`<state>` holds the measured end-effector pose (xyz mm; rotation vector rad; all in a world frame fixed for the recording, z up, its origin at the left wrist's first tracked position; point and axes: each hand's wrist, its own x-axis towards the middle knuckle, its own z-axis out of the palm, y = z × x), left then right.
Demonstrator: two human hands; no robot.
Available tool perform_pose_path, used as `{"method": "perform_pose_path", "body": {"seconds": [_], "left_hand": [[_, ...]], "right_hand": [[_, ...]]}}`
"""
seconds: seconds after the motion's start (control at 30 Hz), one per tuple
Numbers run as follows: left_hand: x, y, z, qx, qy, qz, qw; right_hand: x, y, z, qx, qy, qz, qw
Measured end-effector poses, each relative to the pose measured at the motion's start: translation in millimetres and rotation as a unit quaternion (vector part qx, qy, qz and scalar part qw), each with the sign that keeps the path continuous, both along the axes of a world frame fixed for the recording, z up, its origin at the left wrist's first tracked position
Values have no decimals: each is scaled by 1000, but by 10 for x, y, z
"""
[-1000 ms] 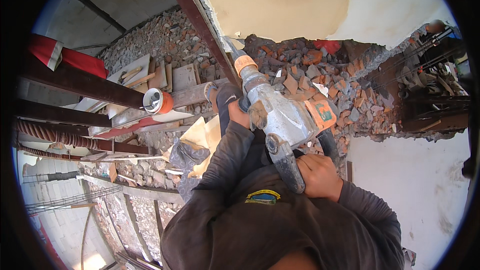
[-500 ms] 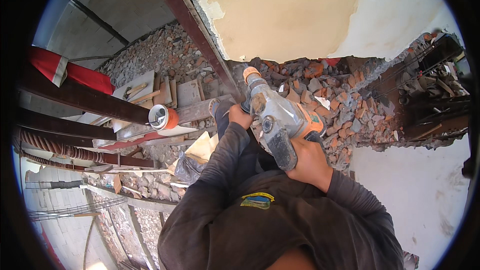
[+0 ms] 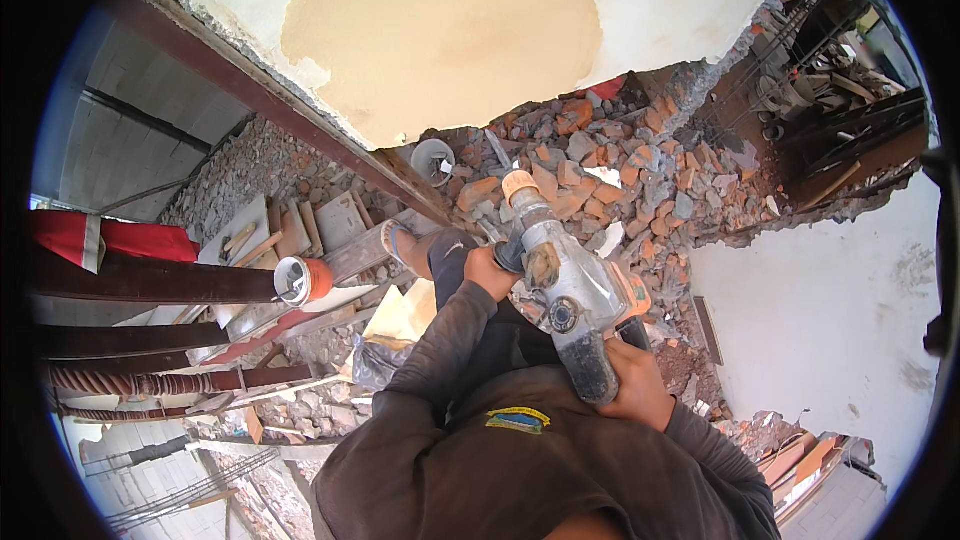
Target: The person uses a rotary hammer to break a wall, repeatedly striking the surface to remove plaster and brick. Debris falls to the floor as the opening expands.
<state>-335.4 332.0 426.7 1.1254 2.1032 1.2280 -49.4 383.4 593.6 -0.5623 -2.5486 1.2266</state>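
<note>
I hold a grey and orange demolition hammer [image 3: 585, 285] in front of my body, its nose tilted away and slightly left. My left hand [image 3: 490, 272] is closed round the side handle near the front. Round the black rear grip my right hand [image 3: 638, 388] is wrapped. An orange collar [image 3: 519, 184] sits at the nose; just beyond it a grey metal piece [image 3: 497, 149] shows, perhaps the chisel bit. Past the nose is the broken lower edge of a cream and white wall [image 3: 450, 40], apart from the collar.
Brick rubble [image 3: 640, 180] covers the ground ahead. A white bucket [image 3: 432, 161] stands under the wall edge, and an orange and white bucket [image 3: 318, 280] sits left by planks. Dark red steel beams [image 3: 170, 278] run along the left. Exposed rebar hangs at upper right.
The hammer's nose has come away from the broken wall edge, toward me. My view has turned, and the white bucket by the wall now shows. Both hands keep their grips.
</note>
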Motion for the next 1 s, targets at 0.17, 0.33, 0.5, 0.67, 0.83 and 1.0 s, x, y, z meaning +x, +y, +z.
{"method": "perform_pose_path", "body": {"seconds": [0.17, 0.33, 0.5, 0.67, 0.83, 1.0], "left_hand": [[120, 173, -10, 127, -62, 20, 990], [178, 291, 80, 165, -88, 27, 982], [227, 282, 199, 223, -65, 34, 972], [180, 501, 29, 222, -217, 36, 950], [100, 669, -383, 227, -284, 67, 929], [112, 671, -640, 287, -350, 37, 891]], "right_hand": [[206, -32, 154, 151, 5, 4, 988], [127, -28, 195, 223, 22, 16, 974], [120, -53, 255, 257, 29, 19, 966], [65, 21, 273, 291, 35, 30, 956], [39, 103, 290, 309, 54, 39, 949], [93, 213, 360, 322, 26, 68, 944]]}}
